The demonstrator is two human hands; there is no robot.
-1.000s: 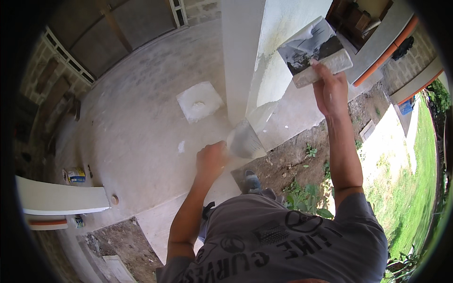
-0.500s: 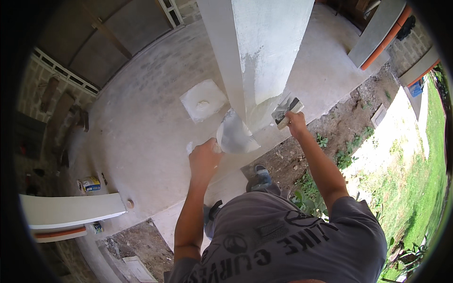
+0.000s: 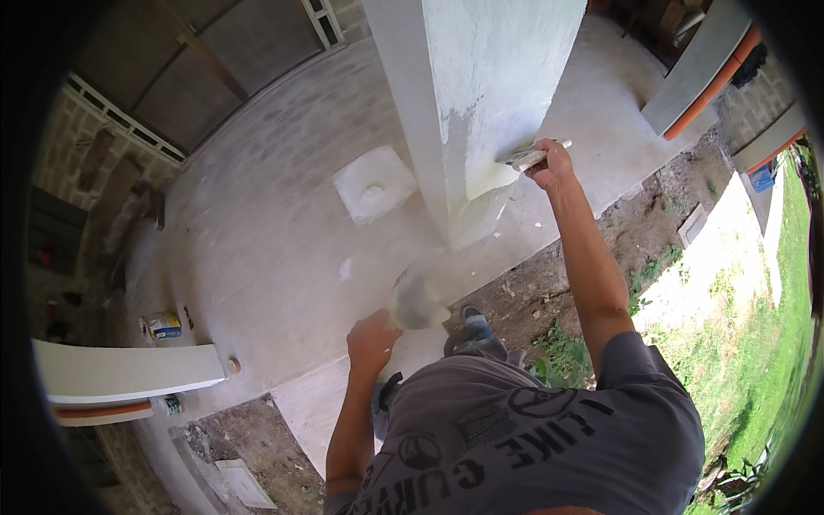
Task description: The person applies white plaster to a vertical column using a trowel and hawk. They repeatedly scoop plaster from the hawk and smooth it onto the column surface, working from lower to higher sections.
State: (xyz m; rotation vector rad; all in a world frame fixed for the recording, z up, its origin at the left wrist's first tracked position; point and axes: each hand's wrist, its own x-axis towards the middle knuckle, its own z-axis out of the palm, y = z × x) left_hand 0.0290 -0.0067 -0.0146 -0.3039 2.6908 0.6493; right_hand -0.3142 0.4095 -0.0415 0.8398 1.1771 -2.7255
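My right hand point(image 3: 550, 166) grips a flat plastering trowel point(image 3: 525, 158), its blade against the right face of the square column point(image 3: 493, 86). Wet-looking grey plaster shows on part of that face, near the trowel. Low in front of me, my left hand point(image 3: 372, 342) is closed on the edge of a rounded grey-and-white plate point(image 3: 418, 302), smeared by motion; whether plaster lies on it I cannot tell. The column's foot stands just beyond the plate, apart from it.
Left of the column, a pale square board point(image 3: 375, 184) with a small white mound on it lies on the concrete floor point(image 3: 266, 215). A labelled bucket point(image 3: 161, 325) lies farther left. Soil and plants point(image 3: 562, 356) border the floor's edge, with sunlit grass point(image 3: 730, 335) beyond at right.
My right hand has raised the trowel higher along the column and turned it edge-on to my view. My left hand has drawn the rounded plate down toward my body, away from the column's foot.
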